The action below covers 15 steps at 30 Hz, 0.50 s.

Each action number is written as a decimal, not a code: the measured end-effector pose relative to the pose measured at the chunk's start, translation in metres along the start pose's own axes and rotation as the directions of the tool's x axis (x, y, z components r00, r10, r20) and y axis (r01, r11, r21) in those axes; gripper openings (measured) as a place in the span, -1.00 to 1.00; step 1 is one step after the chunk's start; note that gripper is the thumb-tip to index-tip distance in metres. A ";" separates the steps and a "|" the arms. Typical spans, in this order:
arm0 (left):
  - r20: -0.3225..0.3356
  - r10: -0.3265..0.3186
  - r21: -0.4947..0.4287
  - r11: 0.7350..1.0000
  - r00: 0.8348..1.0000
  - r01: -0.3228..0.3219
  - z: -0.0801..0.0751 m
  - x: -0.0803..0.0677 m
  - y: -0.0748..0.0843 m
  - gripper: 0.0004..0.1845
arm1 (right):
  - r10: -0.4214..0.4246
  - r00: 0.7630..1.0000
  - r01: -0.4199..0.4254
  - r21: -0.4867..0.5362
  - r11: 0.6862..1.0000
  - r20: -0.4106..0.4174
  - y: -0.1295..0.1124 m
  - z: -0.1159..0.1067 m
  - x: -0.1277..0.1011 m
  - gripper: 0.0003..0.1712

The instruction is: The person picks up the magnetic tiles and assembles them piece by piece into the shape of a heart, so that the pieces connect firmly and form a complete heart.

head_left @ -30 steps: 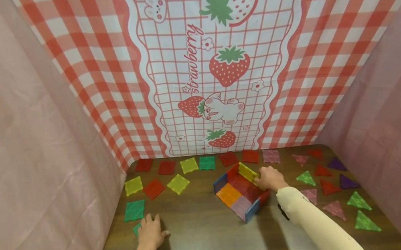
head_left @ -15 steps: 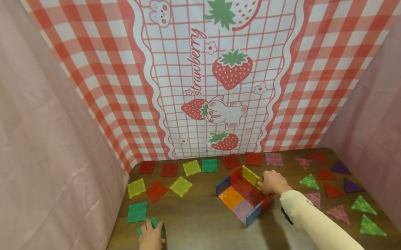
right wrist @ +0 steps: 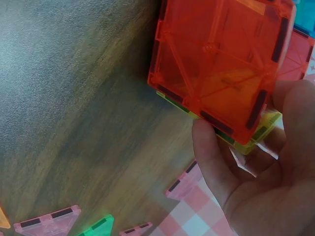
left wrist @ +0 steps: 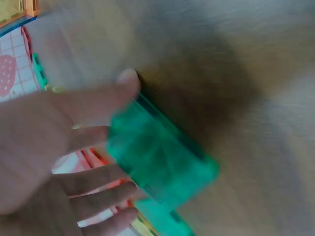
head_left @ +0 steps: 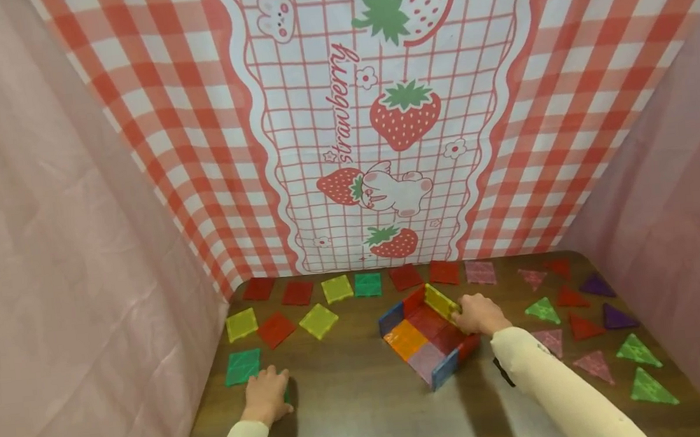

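A dark wooden surface (head_left: 356,415) is seen, backed by a strawberry cloth (head_left: 379,124) and pink drapes. Near the left edge, a green tile (left wrist: 157,157) is pinched in the left hand (head_left: 266,394). At the middle, the yellow wall (head_left: 442,302) of a tile tray (head_left: 427,337) is gripped by the right hand (head_left: 479,314) — its fingers (right wrist: 211,162) curled around it. Bare wood lies between both hands, towards the near edge.

Dark wood table (head_left: 356,415). Square tiles (head_left: 297,292) lie flat beyond left hand (head_left: 266,395); tile tray (head_left: 427,334) under right hand (head_left: 479,315); triangle tiles (head_left: 588,326) scattered right of it.
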State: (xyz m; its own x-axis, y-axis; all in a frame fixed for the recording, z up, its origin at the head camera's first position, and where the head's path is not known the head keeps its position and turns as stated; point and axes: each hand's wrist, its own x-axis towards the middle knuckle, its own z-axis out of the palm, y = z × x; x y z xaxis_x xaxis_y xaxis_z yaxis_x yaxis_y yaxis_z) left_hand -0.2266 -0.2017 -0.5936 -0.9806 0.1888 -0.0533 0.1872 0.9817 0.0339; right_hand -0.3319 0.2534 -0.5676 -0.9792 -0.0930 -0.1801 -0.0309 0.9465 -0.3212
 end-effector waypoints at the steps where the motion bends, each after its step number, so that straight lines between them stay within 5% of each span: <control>1: -0.001 0.015 0.004 1.000 1.000 -0.015 -0.001 0.005 0.005 -0.32 | -0.002 1.000 0.002 -0.001 1.000 0.005 0.001 -0.001 0.000 -0.75; 6: -0.013 0.059 -0.234 0.970 0.998 -0.060 -0.008 0.030 0.037 -0.19 | -0.003 0.999 0.002 0.015 1.000 0.045 0.003 -0.003 -0.003 -0.76; 10: -0.039 0.065 -0.512 0.856 0.997 -0.076 -0.012 0.049 0.068 -0.10 | -0.002 0.998 0.000 0.041 0.999 0.060 0.000 -0.003 -0.005 -0.75; 15: -0.072 0.109 -0.658 0.742 0.991 -0.130 -0.013 0.070 0.100 -0.11 | 0.016 0.996 -0.021 0.064 0.998 0.082 -0.004 -0.001 -0.008 -0.71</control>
State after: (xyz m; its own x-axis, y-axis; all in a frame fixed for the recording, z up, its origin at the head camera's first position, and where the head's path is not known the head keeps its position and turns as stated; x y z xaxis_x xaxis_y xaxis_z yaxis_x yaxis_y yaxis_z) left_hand -0.2772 -0.0910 -0.5805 -0.9559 0.2929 0.0229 0.2274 0.6884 0.6888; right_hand -0.3237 0.2503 -0.5639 -0.9598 -0.1034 -0.2609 0.0025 0.9264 -0.3765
